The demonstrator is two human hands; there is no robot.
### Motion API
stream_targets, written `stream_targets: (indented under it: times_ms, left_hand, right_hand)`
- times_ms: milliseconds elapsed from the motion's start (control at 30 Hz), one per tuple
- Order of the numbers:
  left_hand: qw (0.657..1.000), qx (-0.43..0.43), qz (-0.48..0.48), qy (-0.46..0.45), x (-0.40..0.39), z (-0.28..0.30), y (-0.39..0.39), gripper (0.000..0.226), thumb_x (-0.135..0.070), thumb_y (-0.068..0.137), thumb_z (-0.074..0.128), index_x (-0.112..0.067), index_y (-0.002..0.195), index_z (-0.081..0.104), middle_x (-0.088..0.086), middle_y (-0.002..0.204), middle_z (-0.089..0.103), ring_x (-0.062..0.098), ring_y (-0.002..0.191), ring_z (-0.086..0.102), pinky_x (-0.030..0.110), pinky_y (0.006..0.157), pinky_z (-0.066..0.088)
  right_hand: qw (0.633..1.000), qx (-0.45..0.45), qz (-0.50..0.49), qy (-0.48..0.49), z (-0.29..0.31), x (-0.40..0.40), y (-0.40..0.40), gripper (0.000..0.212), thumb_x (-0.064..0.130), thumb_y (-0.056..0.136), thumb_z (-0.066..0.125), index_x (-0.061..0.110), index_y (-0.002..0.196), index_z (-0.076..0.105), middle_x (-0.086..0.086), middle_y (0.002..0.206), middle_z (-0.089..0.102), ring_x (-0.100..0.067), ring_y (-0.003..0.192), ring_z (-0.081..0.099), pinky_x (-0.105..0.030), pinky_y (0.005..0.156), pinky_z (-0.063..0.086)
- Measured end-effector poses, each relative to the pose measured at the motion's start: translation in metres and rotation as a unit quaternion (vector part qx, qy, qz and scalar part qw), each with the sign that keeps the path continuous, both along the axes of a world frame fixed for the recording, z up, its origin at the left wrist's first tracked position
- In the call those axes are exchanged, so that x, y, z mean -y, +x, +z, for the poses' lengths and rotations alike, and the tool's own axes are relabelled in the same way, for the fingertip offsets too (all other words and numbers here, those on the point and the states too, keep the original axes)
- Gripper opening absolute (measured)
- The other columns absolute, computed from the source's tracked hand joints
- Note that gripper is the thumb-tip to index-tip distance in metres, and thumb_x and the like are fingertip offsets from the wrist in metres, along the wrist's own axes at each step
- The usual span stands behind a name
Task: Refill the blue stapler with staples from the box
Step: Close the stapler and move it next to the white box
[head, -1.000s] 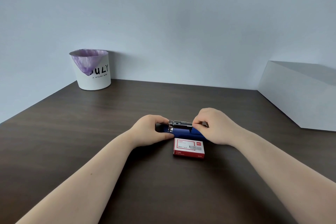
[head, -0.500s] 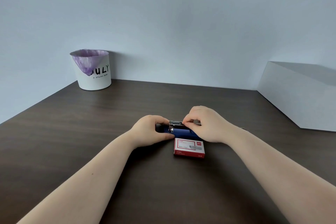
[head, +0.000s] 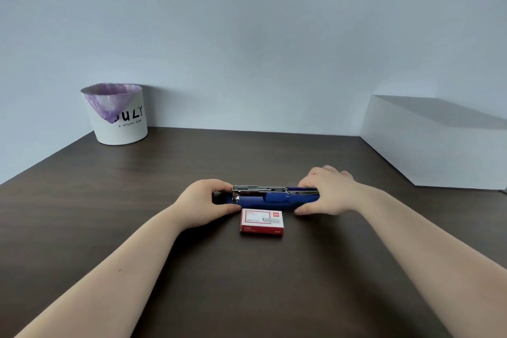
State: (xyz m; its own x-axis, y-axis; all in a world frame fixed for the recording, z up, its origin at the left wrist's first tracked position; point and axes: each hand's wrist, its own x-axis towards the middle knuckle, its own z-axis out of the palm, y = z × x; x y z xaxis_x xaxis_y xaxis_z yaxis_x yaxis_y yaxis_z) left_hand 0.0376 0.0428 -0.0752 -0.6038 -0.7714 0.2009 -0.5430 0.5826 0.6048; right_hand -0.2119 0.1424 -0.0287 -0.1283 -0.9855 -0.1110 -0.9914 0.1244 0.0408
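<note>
The blue stapler (head: 274,198) lies opened out flat on the dark table, its metal staple channel showing along the top at the left. My left hand (head: 204,202) grips the stapler's left end. My right hand (head: 327,191) holds the stapler's right end, the folded-back blue top, with thumb in front and fingers behind. A red and white staple box (head: 262,221) lies closed on the table just in front of the stapler, between my hands, touched by neither.
A white bin (head: 118,115) with a purple liner stands at the back left near the wall. A large white box (head: 436,143) sits at the back right. The dark wooden table (head: 247,282) stretches toward me between my forearms.
My right hand has moved to the right, swinging the stapler's blue top open until it lies flat. My left hand has kept its hold on the left end. The box has not moved.
</note>
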Motion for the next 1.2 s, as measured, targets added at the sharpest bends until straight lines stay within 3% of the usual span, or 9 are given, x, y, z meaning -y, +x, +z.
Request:
stream_targets:
  times_ms: [133, 267, 367, 467, 533, 633, 767, 933, 1200]
  left_hand:
    - [1.0, 0.008, 0.002, -0.008, -0.002, 0.001, -0.001, 0.03, -0.034, 0.074, 0.074, -0.025, 0.102, 0.069, -0.008, 0.102, 0.068, 0.013, 0.096, 0.06, 0.025, 0.086, 0.045]
    - [1.0, 0.012, 0.006, -0.004, 0.0, -0.001, 0.0, 0.031, -0.036, 0.074, 0.074, -0.024, 0.102, 0.069, -0.008, 0.104, 0.069, 0.013, 0.099, 0.06, 0.029, 0.09, 0.047]
    - [1.0, 0.008, 0.012, -0.004, 0.002, -0.002, 0.001, 0.028, -0.035, 0.073, 0.075, -0.025, 0.098, 0.069, -0.008, 0.1, 0.069, 0.012, 0.096, 0.06, 0.029, 0.088, 0.047]
    - [1.0, 0.002, 0.006, -0.007, 0.002, -0.002, 0.002, 0.019, -0.033, 0.072, 0.076, -0.033, 0.088, 0.066, -0.014, 0.089, 0.066, 0.012, 0.089, 0.061, 0.025, 0.081, 0.045]
    - [1.0, -0.001, 0.004, -0.004, 0.002, -0.002, 0.001, 0.019, -0.033, 0.071, 0.077, -0.038, 0.083, 0.063, -0.016, 0.086, 0.065, 0.012, 0.087, 0.062, 0.025, 0.081, 0.046]
    - [1.0, -0.006, 0.011, -0.003, 0.001, -0.002, 0.0, 0.02, -0.034, 0.07, 0.078, -0.037, 0.084, 0.064, -0.018, 0.085, 0.064, 0.01, 0.085, 0.061, 0.024, 0.079, 0.044]
    - [1.0, -0.007, 0.012, -0.008, 0.001, -0.003, 0.0, 0.027, -0.035, 0.07, 0.077, -0.027, 0.095, 0.069, -0.017, 0.086, 0.063, 0.009, 0.083, 0.059, 0.022, 0.077, 0.042]
    - [1.0, 0.0, 0.028, -0.009, 0.003, -0.005, 0.001, 0.036, -0.042, 0.069, 0.077, -0.027, 0.1, 0.068, -0.014, 0.091, 0.065, 0.008, 0.082, 0.058, 0.023, 0.075, 0.042]
    - [1.0, 0.003, 0.026, 0.004, 0.002, -0.004, 0.002, 0.035, -0.04, 0.071, 0.075, -0.028, 0.103, 0.067, -0.011, 0.091, 0.065, 0.01, 0.083, 0.057, 0.023, 0.075, 0.041]
  right_hand:
    - [0.996, 0.082, -0.043, -0.01, 0.001, -0.01, -0.022, 0.026, 0.048, 0.078, 0.064, 0.033, 0.097, 0.054, 0.008, 0.102, 0.06, -0.017, 0.1, 0.055, -0.038, 0.091, 0.042]
    - [0.99, 0.135, -0.022, -0.034, 0.005, -0.009, -0.024, 0.023, 0.035, 0.079, 0.069, 0.025, 0.093, 0.053, 0.001, 0.097, 0.064, -0.018, 0.085, 0.058, -0.029, 0.073, 0.046]
    - [0.98, 0.178, -0.02, -0.081, 0.017, -0.006, -0.02, 0.032, 0.031, 0.073, 0.075, 0.025, 0.1, 0.057, 0.002, 0.094, 0.063, -0.014, 0.076, 0.057, -0.021, 0.062, 0.044]
    - [0.962, 0.234, -0.007, -0.138, 0.031, -0.004, -0.011, 0.06, 0.026, 0.07, 0.078, 0.028, 0.122, 0.049, 0.002, 0.1, 0.059, -0.011, 0.072, 0.056, -0.017, 0.056, 0.041]
    - [0.949, 0.26, 0.015, -0.178, 0.038, -0.002, -0.003, 0.068, 0.024, 0.07, 0.078, 0.029, 0.128, 0.046, 0.005, 0.106, 0.057, -0.013, 0.083, 0.056, -0.014, 0.06, 0.041]
    - [0.909, 0.352, 0.028, -0.222, 0.04, 0.003, 0.016, 0.06, 0.02, 0.073, 0.077, 0.027, 0.125, 0.05, 0.004, 0.116, 0.06, -0.014, 0.091, 0.062, -0.019, 0.075, 0.047]
    - [0.919, 0.323, 0.074, -0.213, 0.035, 0.012, 0.048, 0.045, 0.017, 0.079, 0.071, 0.019, 0.122, 0.057, 0.007, 0.103, 0.063, 0.003, 0.074, 0.057, -0.009, 0.068, 0.04]
    - [0.952, 0.24, 0.117, -0.15, 0.022, 0.028, 0.075, 0.04, 0.018, 0.084, 0.065, 0.016, 0.123, 0.058, -0.002, 0.112, 0.068, -0.008, 0.088, 0.053, -0.021, 0.078, 0.038]
    - [0.963, 0.19, 0.144, -0.125, 0.013, 0.035, 0.079, 0.034, 0.021, 0.086, 0.062, 0.016, 0.12, 0.061, 0.0, 0.115, 0.067, -0.01, 0.085, 0.051, -0.026, 0.079, 0.042]
